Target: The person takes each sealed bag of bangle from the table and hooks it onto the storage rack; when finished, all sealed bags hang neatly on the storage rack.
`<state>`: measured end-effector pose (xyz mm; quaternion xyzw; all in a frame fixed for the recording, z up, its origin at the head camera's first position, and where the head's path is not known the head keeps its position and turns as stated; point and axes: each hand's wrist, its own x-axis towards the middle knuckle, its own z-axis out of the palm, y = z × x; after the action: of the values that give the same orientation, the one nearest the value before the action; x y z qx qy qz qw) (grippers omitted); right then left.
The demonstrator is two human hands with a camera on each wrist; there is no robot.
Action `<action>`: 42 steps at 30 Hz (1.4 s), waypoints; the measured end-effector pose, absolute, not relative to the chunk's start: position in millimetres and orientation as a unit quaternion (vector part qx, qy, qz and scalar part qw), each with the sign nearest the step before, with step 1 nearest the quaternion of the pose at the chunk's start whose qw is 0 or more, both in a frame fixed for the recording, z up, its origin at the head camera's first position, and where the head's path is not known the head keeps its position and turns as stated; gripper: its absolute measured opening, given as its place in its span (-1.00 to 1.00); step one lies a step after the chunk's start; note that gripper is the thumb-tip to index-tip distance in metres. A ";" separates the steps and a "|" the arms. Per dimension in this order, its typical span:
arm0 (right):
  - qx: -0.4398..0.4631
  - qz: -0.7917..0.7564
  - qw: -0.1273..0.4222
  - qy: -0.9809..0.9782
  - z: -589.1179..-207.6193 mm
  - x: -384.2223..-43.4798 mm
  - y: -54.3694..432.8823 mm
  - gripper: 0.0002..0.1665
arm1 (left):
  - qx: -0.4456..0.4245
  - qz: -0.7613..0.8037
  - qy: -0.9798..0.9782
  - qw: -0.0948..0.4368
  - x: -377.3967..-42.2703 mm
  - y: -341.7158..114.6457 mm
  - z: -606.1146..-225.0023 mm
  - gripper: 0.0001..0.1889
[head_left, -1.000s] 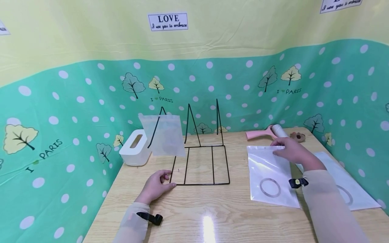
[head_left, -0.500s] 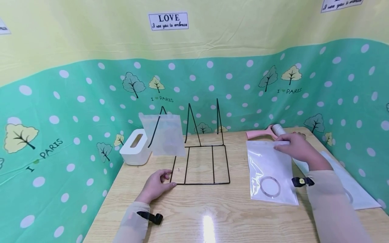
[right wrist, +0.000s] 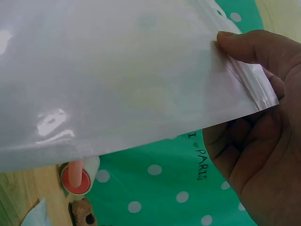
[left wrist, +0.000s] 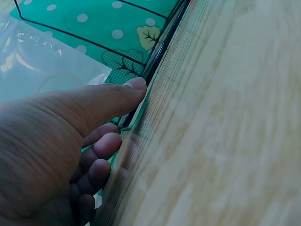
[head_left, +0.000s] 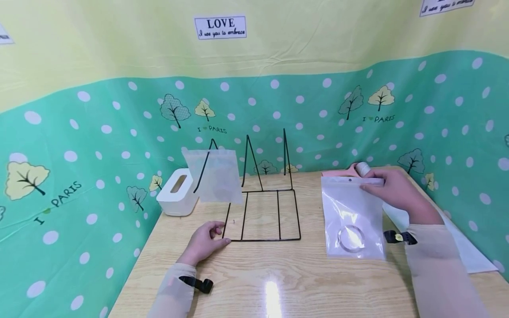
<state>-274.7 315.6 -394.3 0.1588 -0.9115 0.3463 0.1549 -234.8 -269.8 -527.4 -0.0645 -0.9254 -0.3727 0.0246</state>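
In the head view a black wire rack [head_left: 264, 240] with upright triangular dividers stands mid-table. My left hand [head_left: 203, 244] holds its front left corner; in the left wrist view the thumb [left wrist: 134, 84] lies on the bar with the other fingers curled below. A translucent zip bag [head_left: 220, 179] hangs at the leftmost divider. On the right, my right hand [head_left: 395, 192] pinches the top right corner of another zip bag [head_left: 350, 210], marked with a ring near its bottom. The right wrist view shows the thumb [right wrist: 240, 45] over that bag's zip edge.
A white tissue box [head_left: 176, 194] stands left of the rack. Behind the held bag lie a pink lint roller [head_left: 362, 169] and a small brown thing [right wrist: 83, 212]. Another bag [head_left: 463, 251] lies along the table's right side, partly under the right arm.
My right hand has raised the zip bag's top edge, tilting the bag upright and drawing its lower edge farther back. The left hand and the rack have kept their place.
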 end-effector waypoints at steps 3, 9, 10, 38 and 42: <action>0.165 0.346 0.170 -0.908 -391.0 -272.6 314.2 -0.89 | -0.062 -0.374 -0.925 0.023 -234.5 -270.6 -528.6 -0.37; 0.159 0.357 0.154 -0.907 -382.7 -265.2 312.1 -0.82 | -0.064 -0.378 -0.923 0.024 -234.9 -271.2 -529.5 -0.37; 0.158 0.360 0.151 -0.907 -380.6 -263.2 311.6 -0.81 | -0.064 -0.378 -0.923 0.023 -234.9 -271.2 -529.5 -0.37; 0.173 0.364 0.187 -0.896 -350.7 -229.4 300.5 -0.89 | -0.069 -0.371 -0.926 0.022 -235.7 -272.0 -530.8 -0.37; 0.172 0.368 0.208 -0.890 -349.3 -229.8 298.5 -0.89 | -0.066 -0.370 -0.926 0.023 -235.0 -272.5 -530.3 -0.37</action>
<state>-229.8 298.5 -349.3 0.1724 -0.8898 0.3678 0.2079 -235.0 -272.5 -530.3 -0.0661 -0.9263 -0.3702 0.0228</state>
